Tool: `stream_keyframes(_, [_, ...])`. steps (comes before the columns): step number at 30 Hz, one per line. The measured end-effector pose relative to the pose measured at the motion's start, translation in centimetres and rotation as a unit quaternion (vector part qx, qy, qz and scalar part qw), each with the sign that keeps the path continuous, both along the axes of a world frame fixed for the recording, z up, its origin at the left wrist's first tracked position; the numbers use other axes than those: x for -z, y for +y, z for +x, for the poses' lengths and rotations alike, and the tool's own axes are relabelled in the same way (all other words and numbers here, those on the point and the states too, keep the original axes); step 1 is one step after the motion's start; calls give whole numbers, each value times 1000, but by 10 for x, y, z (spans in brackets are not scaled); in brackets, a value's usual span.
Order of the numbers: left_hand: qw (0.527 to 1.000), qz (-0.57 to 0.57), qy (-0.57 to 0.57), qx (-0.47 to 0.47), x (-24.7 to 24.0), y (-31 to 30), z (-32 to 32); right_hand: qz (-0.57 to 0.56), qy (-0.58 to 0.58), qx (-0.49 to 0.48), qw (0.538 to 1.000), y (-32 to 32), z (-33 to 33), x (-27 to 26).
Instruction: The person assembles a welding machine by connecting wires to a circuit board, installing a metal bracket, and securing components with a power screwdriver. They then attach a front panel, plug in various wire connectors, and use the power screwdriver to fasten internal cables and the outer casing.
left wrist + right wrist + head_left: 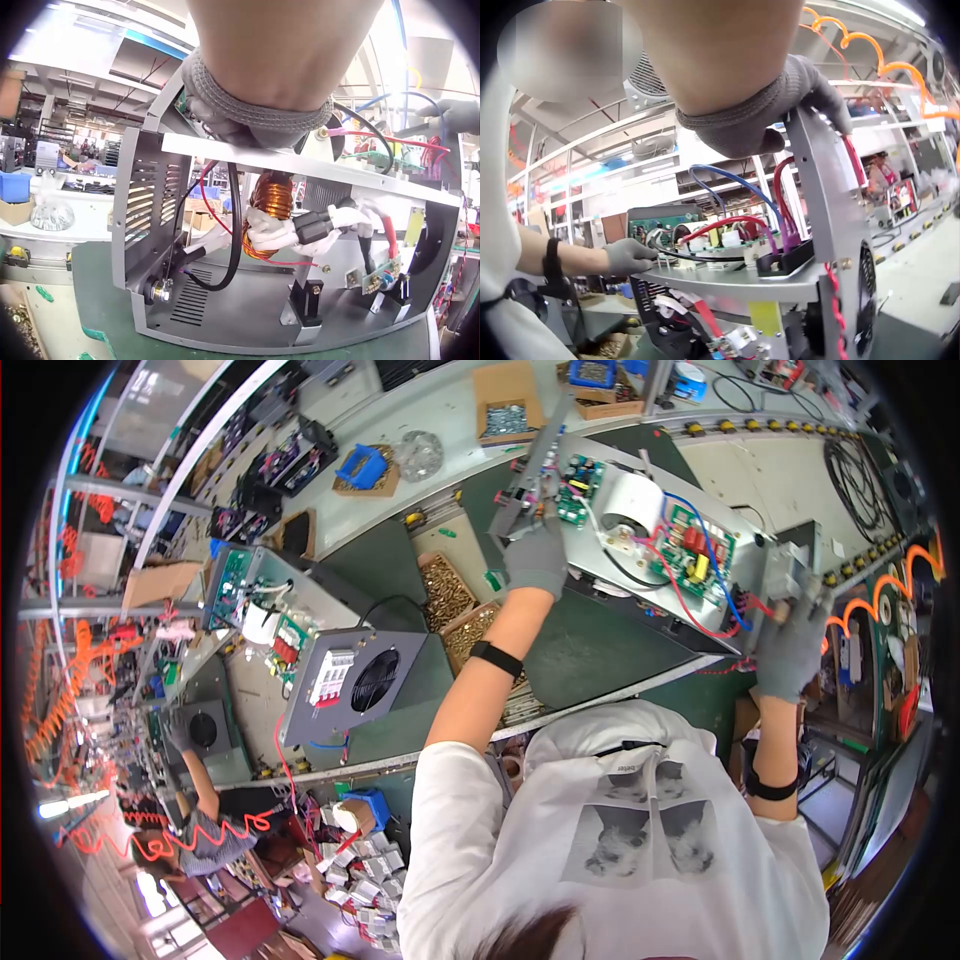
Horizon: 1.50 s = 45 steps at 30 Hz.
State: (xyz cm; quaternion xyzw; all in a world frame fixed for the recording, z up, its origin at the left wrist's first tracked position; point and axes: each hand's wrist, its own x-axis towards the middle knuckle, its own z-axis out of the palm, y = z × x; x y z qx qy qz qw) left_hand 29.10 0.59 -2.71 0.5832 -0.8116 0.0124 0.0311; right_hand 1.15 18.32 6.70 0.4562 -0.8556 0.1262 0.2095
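A grey metal machine chassis (590, 550) stands on the bench, its middle plate carrying green circuit boards (690, 550), a white cylinder (633, 505) and red and blue wires. In the left wrist view, a copper-wound coil (271, 199) and thick cables show beneath the plate. My gloved left hand (537, 560) grips the chassis near its vented end panel (142, 202); its fingertips are partly hidden. At the other end my gloved right hand (790, 645) holds the top of the fan panel (821, 172), thumb inside and fingers over the outside.
A second chassis with a fan panel (350, 680) stands to the left. Between the two are boxes of brass-coloured fasteners (445, 592). Further back are a blue bin (362, 466) and a carton of screws (505, 420). An orange coiled hose (890, 585) hangs at right. Another person works at far left.
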Motion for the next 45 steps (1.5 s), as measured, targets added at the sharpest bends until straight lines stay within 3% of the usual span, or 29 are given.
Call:
stream_keyframes(2, [1000, -1, 9, -14, 2, 1, -3, 48, -129, 76, 988, -1, -18, 6])
stream_keyframes(3, [1000, -2, 21, -12, 5, 1, -4, 37, -101, 53, 993, 4, -51, 36])
stream_keyframes(5, [997, -16, 75, -13, 14, 4, -9, 56, -66, 89, 992, -3, -28, 15])
stream_keyframes(7, [989, -18, 147, -26, 12, 12, -16, -1, -1, 26, 1000, 1, -44, 27])
stream_keyframes(11, [907, -69, 416, 2, 6, 54, -1, 83, 16, 70, 994, 4, -71, 31])
stream_keyframes(13, [880, -112, 460, -38, 46, 73, 18, 101, -15, 111, 989, -1, -68, 21])
stream_keyframes(17, [866, -25, 395, -307, 129, 80, 72, 124, -35, 180, 975, 1, -103, 34])
stream_keyframes(19, [873, 35, 367, -320, 173, 75, 96, 100, 0, 165, 981, -2, -118, 33])
stream_keyframes(23, [896, 142, 308, -285, 194, 46, 105, 137, -37, 211, 967, -10, -169, 31])
stream_keyframes(27, [902, 112, 355, -220, 217, 16, 87, 128, 58, 214, 967, -6, -240, 43])
stream_keyframes(29, [902, 139, 354, -203, 227, -4, 73, 154, 21, 242, 958, -12, -275, 37])
stream_keyframes(30, [923, 192, 282, -178, 233, -14, 66, 172, -12, 252, 952, -15, -289, 33])
stream_keyframes(31, [936, 245, 205, -148, 239, -18, 59, 177, -7, 258, 950, 101, -237, 28])
stream_keyframes(32, [936, 279, 149, -153, 230, -21, 52, 157, 33, 160, 974, 106, -293, 38])
stream_keyframes(33, [936, 284, 149, -146, 228, -23, 47, 135, 72, 60, 986, 22, -422, 69])
stream_keyframes(34, [926, 309, 138, -165, 230, -23, 47, 229, 38, 212, 949, 7, -385, 54])
stream_keyframes(37, [892, 376, 134, -213, 232, -30, 53, 200, -39, 256, 945, -15, -370, 34])
stream_keyframes(39, [910, 391, 111, -84, 234, -34, 67, 177, -23, 210, 961, -3, -418, 48])
stream_keyframes(41, [921, 367, 112, -62, 198, -35, 88, 187, -25, 298, 936, -8, -393, 47])
stream_keyframes(43, [920, 386, 28, -59, 160, -45, 102, 172, -27, 302, 937, -15, -381, 41])
stream_keyframes(45, [922, 311, 197, -120, 128, -37, 131, 150, -25, 296, 943, -18, -378, 38])
